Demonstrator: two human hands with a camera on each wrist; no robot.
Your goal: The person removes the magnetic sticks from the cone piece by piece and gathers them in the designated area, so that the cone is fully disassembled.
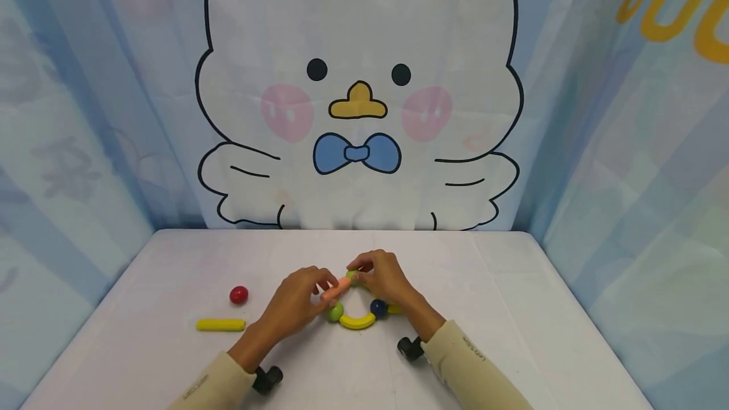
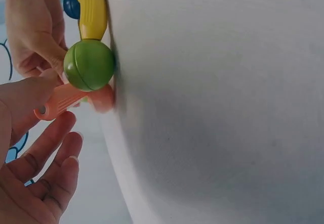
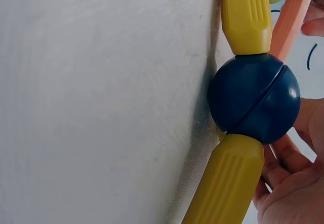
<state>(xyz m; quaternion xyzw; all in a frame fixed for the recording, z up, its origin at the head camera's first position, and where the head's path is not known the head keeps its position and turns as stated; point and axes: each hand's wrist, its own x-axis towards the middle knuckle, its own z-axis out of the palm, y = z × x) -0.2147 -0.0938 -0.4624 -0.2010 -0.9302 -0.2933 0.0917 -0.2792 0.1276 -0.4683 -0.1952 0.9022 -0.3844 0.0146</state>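
A ring of toy rods and balls lies mid-table. My left hand [image 1: 297, 301] pinches an orange rod [image 1: 336, 290] between thumb and fingers, on the ring's upper left side. At the top, my right hand [image 1: 386, 274] holds a green ball [image 1: 352, 276] at the rod's far end. Below the orange rod, another green ball [image 2: 88, 64] touches a curved yellow rod [image 1: 357, 322]. That rod's other end meets a dark blue ball [image 3: 253, 98], from which a second yellow rod [image 3: 225, 181] extends. My right hand partly hides the ring's right side.
Left of the hands, a red ball [image 1: 239, 295] and a loose straight yellow rod [image 1: 221, 325] lie on the white table [image 1: 484, 309]. A curtain with a cartoon bird [image 1: 359, 195] hangs behind the table's back edge. Black wrist cameras sit under both forearms.
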